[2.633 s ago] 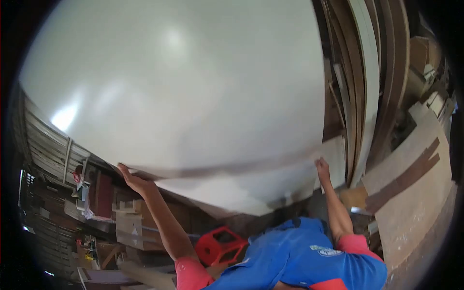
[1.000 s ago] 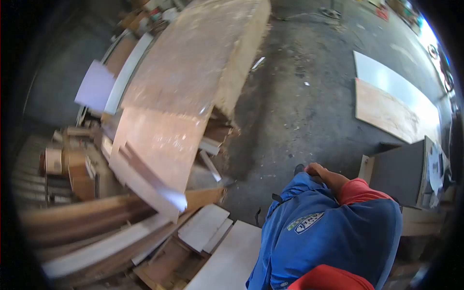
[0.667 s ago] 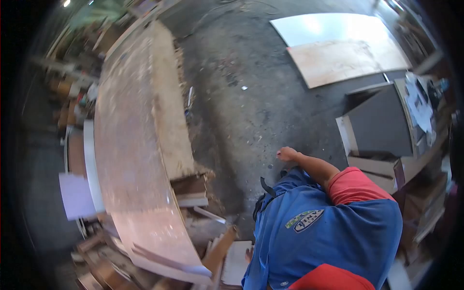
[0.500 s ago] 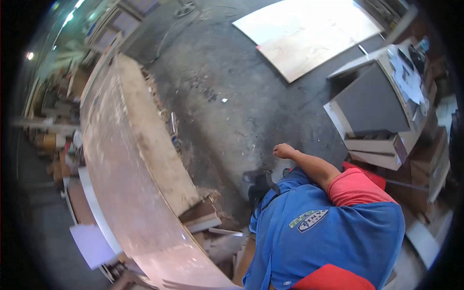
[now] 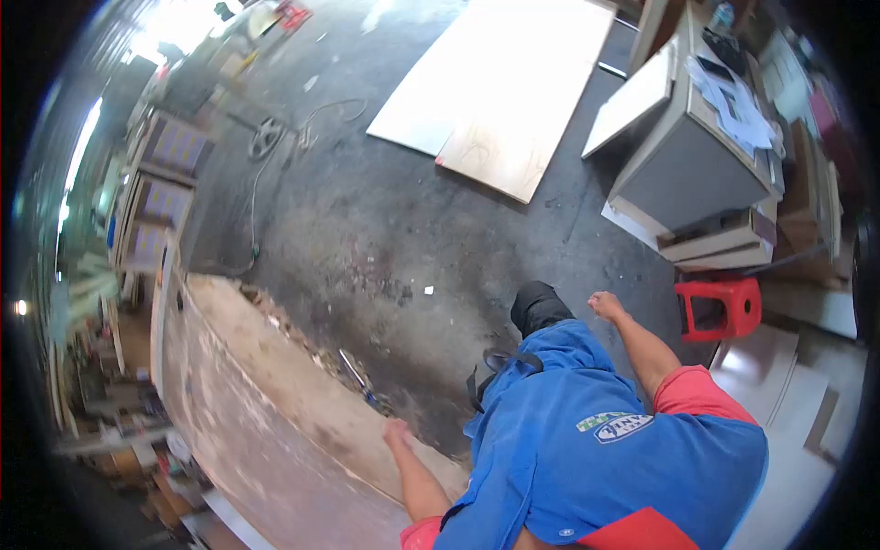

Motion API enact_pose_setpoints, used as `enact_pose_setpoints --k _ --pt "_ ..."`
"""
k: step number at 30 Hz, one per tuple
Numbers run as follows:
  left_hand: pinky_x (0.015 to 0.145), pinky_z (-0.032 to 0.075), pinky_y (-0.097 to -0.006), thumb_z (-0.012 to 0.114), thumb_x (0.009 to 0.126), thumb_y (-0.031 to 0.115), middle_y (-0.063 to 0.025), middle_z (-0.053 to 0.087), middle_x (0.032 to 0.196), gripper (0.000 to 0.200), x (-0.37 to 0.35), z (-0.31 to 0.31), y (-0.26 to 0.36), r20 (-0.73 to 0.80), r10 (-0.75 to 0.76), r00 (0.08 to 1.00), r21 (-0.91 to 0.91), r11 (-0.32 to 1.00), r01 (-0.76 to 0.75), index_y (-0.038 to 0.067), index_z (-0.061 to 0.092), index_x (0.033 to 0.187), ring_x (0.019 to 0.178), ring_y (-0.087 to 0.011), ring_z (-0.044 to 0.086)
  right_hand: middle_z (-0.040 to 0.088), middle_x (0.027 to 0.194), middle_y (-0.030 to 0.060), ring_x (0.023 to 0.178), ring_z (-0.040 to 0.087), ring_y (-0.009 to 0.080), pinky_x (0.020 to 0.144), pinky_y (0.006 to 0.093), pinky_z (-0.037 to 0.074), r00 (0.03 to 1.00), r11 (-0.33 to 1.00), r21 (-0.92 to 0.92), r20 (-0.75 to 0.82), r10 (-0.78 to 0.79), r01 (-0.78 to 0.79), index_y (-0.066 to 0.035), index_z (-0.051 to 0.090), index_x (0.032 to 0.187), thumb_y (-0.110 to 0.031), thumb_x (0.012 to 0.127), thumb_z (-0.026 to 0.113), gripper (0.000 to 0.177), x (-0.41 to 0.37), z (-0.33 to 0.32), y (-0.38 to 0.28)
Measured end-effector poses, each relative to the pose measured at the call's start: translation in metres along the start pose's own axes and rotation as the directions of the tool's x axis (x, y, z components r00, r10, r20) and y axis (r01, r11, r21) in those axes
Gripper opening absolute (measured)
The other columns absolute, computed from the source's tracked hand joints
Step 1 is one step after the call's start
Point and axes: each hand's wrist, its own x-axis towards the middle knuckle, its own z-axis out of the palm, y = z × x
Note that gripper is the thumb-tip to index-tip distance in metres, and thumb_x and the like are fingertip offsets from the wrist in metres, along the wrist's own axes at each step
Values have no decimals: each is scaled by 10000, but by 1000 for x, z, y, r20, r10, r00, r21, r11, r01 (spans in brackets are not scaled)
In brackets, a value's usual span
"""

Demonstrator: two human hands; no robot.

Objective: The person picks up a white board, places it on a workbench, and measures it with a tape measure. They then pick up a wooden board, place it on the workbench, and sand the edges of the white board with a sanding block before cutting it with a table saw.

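Note:
My right hand point(image 5: 603, 304) hangs over the concrete floor, its fingers curled in, with nothing showing in it. My left hand point(image 5: 398, 434) overlaps the pale inner ledge of a long worn workbench point(image 5: 247, 403) in this view. Its fingers are blurred, and I cannot tell how they are bent. Between the two arms is my blue apron point(image 5: 568, 449), worn over red sleeves. One dark shoe point(image 5: 541, 307) shows on the floor ahead of the apron.
Pale plywood sheets point(image 5: 500, 101) lie on the floor ahead. At right stand a grey cabinet point(image 5: 697, 165) topped with papers and a red plastic stool point(image 5: 720, 307). A cable point(image 5: 255, 211) trails across the floor at left. Wood scraps point(image 5: 316, 353) line the bench ledge.
The view has turned and shifted; the bench sits lower and the red stool shows fully. My left hand has come into view. A shoe now shows ahead.

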Motion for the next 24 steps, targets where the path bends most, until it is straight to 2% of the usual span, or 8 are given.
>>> enact_pose_setpoints --k 6,11,12,15,17,20,22,24 --pt "542 439 -292 613 811 119 -53 594 860 287 80 174 258 71 267 961 78 959 -272 119 553 1092 690 -171 576 669 957 182 913 639 345 794 436 488 964 976 -2 156 217 -219 -66 692 945 -339 808 556 334 47 78 -5" --pt "487 454 -278 625 819 87 -46 603 792 289 129 295 252 464 236 854 13 962 -273 138 551 1094 656 -166 574 654 1007 205 979 614 386 845 467 485 922 968 3 304 238 -250 -59 689 958 -283 799 515 326 117 86 -47" --pt "405 383 -286 560 840 116 -68 599 783 273 143 318 232 537 -31 843 34 999 16 124 524 1110 591 -155 559 655 1002 206 977 616 385 839 465 487 925 978 -26 320 204 -207 -59 690 957 -280 797 520 321 124 76 -66" --pt "696 518 -369 531 891 263 -101 641 940 391 27 432 210 377 -308 873 795 592 -135 61 536 1225 817 -216 612 657 988 210 974 621 380 820 460 492 934 990 -124 341 110 -71 -58 691 952 -269 790 536 309 171 28 -106" --pt "856 480 -369 584 879 262 -108 649 1026 432 147 438 124 795 -223 564 561 624 -544 45 536 1249 943 -213 610 659 958 199 886 646 355 734 443 490 957 996 -83 287 44 -21 -54 681 954 -336 830 538 340 231 23 -100" --pt "876 467 -321 601 868 255 -74 642 1066 469 68 549 200 725 -171 667 680 27 -733 54 521 1283 977 -199 611 655 775 124 707 641 233 632 372 488 944 875 426 -120 307 -231 -47 669 896 -295 831 562 278 298 -21 -134" --pt "811 485 -304 596 869 198 -64 648 1037 409 78 608 229 770 -283 572 623 528 -577 44 545 1244 934 -169 619 630 706 70 619 601 157 586 318 474 924 825 514 -145 353 -235 -42 661 892 -263 840 571 245 348 -52 -156" --pt "718 493 -280 601 862 159 -62 650 1019 329 116 664 245 572 -479 665 760 615 -211 39 587 1168 882 -123 614 626 701 51 604 586 127 572 294 468 918 810 541 -163 362 -224 -30 655 912 -247 856 572 239 395 -64 -170"
